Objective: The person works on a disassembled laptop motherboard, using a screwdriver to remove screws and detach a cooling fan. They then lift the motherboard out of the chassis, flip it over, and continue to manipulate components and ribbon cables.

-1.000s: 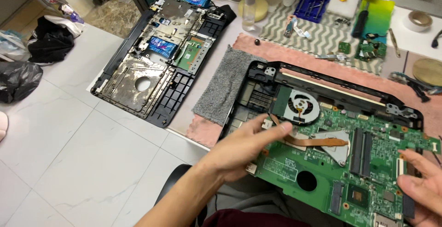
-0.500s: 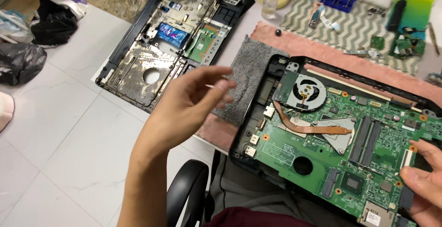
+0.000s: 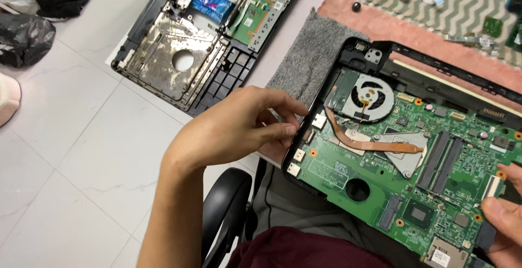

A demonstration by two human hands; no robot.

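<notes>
You are working over an opened laptop base (image 3: 380, 48), its black frame lying partly on the table and partly over your lap, which is likely why both hands are bracing it at opposite ends. The green circuit board (image 3: 375, 175) is filling that frame, lying between your two sets of fingers.

Your left hand (image 3: 234, 129) is coming in from the near-left side, fingers curled narrow and pinching at the frame's left edge, with the fingertips (image 3: 291, 132) touching the black rim just beside the small white connectors; you cannot tell whether anything small is caught between them. Your right hand (image 3: 505, 213) is only partly showing at the far right corner, thumb and a finger closing on the board's right edge beside a white ribbon connector (image 3: 492, 186), seemingly steadying that end.

Just beyond your left fingertips, the round fan (image 3: 371, 97) is sitting in the frame's upper corner, and the copper pipe (image 3: 375, 144) is running from it toward your right hand. A grey cloth (image 3: 312, 56) is lying above your left fingers, cushioning the frame. Further out beyond them, a second stripped laptop shell (image 3: 179, 56) is resting on the white table (image 3: 81, 137), well apart from both hands.
</notes>
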